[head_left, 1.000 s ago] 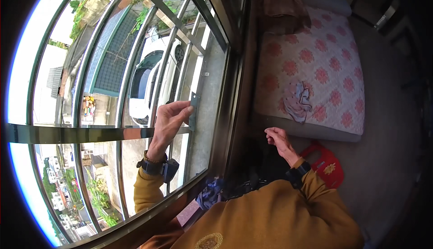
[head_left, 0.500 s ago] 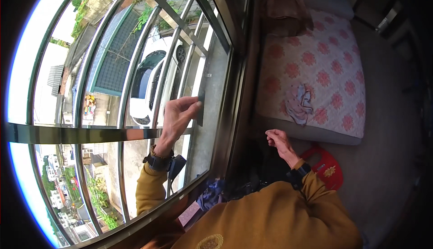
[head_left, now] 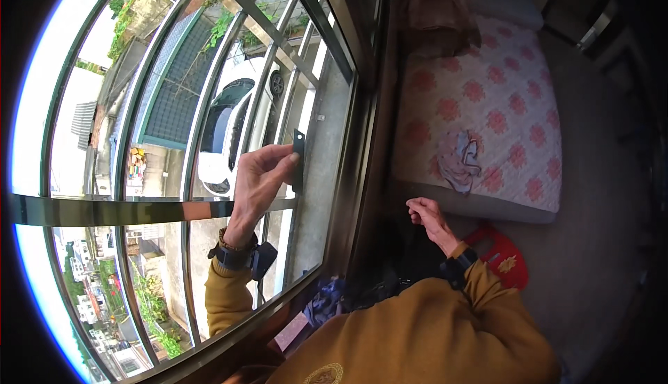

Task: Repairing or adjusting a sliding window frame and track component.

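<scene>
My left arm reaches out past the window frame (head_left: 358, 147), and its wrist wears a dark band. Between thumb and fingers, my left hand (head_left: 261, 182) pinches a thin, flat dark strip (head_left: 298, 168) with a small hole near its upper end. The strip stands out over the grey ledge (head_left: 321, 154) outside; whether it touches anything there I cannot tell. Indoors, my right hand (head_left: 430, 218) hangs off the near end of the bed, fingers curled together. What it holds, if anything, is hidden.
Metal window bars (head_left: 198, 133) and a broad crossbar (head_left: 125, 210) surround the left hand. Beyond them a white car (head_left: 226, 123) is parked. A bed (head_left: 487, 105) with a flowered cover carries a crumpled cloth (head_left: 458, 161). Beside my right arm stands a red stool (head_left: 511, 262).
My left hand has shifted left with the strip, away from the window frame. The strip has turned so its hole shows. My right hand has barely moved.
</scene>
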